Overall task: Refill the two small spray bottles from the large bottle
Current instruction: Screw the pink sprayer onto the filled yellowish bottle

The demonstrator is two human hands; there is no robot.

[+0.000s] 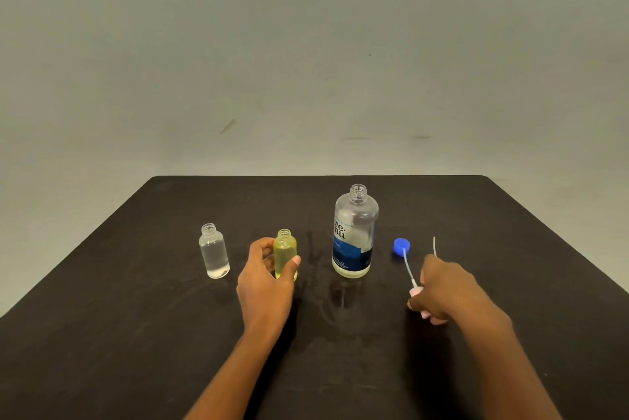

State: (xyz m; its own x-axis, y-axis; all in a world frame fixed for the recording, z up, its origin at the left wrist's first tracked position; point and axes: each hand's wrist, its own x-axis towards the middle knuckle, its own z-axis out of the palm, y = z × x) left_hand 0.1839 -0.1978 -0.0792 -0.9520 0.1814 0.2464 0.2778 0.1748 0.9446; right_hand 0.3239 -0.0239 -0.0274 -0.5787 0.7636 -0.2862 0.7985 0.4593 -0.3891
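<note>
On the dark table (136,334), everything stands well inside the edges. The uncapped large bottle (354,235) is upright at centre. The left hand (265,280) grips the yellow small bottle (285,249), with the clear small bottle (213,251) well apart to its left. The right hand (442,287) seemingly pinches a pink spray head (416,291) near the blue cap (401,246).

Dark table (102,334) w/ rounded far corners, plain grey-green scuffed wall (306,45) behind.

row: clear bottle (213,251), yellow bottle (285,254), large bottle (354,232), blue cap (402,246), gaps between | left hand (263,278) round yellow bottle | right hand (442,290), pink sprayer (416,292) near cap | open: table (350,334) between hands
</note>
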